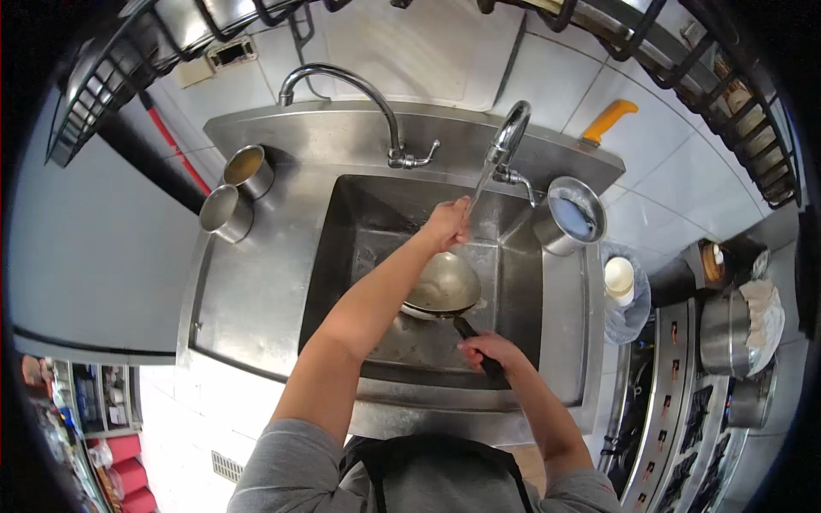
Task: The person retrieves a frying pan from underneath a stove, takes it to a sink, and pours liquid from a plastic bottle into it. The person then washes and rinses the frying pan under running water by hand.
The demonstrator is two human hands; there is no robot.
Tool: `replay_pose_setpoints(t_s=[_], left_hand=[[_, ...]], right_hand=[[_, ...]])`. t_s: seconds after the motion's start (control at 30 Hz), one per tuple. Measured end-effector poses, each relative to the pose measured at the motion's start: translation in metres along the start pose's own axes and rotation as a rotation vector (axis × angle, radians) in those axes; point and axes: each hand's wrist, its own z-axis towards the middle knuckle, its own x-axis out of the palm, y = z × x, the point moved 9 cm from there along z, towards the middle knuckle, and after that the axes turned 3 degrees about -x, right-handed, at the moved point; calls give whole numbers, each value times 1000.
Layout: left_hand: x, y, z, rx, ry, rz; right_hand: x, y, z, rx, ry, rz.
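My right hand (492,349) is wrapped round the black handle of a frying pan (446,282), which is held over the sink basin (513,316). The pan's pale metal inside faces up and looks wet. My left hand (449,224) is above the pan's far rim, at the stream of water (481,186) from the right tap (509,128). Its fingers are curled together, and whatever they hold, if anything, is hidden. The left arm crosses over the basin and covers part of the pan's left side.
Two metal pots (227,214) stand on the left drainboard. A metal container (569,215) with something bluish inside is right of the basin. A second curved tap (342,75) arches behind the sink. A stove (667,410) is on the right; wire racks (111,94) hang overhead.
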Motion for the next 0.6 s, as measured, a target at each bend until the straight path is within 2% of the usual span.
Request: replay_pose_setpoints(t_s=[0.03,0.07,0.1,0.17,0.23,0.33,0.43,0.53,0.6], left_hand=[[12,-3,-2,-5,58,60],[23,-9,-16,-17,80,450],[29,-8,-20,112,141,679],[32,10,-27,396,269,1120],[10,49,-26,932,388,1336],[31,32,-87,914,232,1859],[45,53,-94,732,166,1831],[79,105,-128,686,371,1650],[92,143,-151,685,612,1487]], right_hand=[[7,0,-12,-27,-19,2],[13,-2,-27,-53,-44,3],[17,-2,-45,-87,-115,-98],[27,-2,-81,-149,-260,-303],[44,-7,-109,-205,-251,-339],[62,-21,-142,-262,-302,-247],[65,-61,-145,-218,-364,-232],[82,-73,-153,-208,-356,-167],[87,-82,-156,-190,-362,-170]])
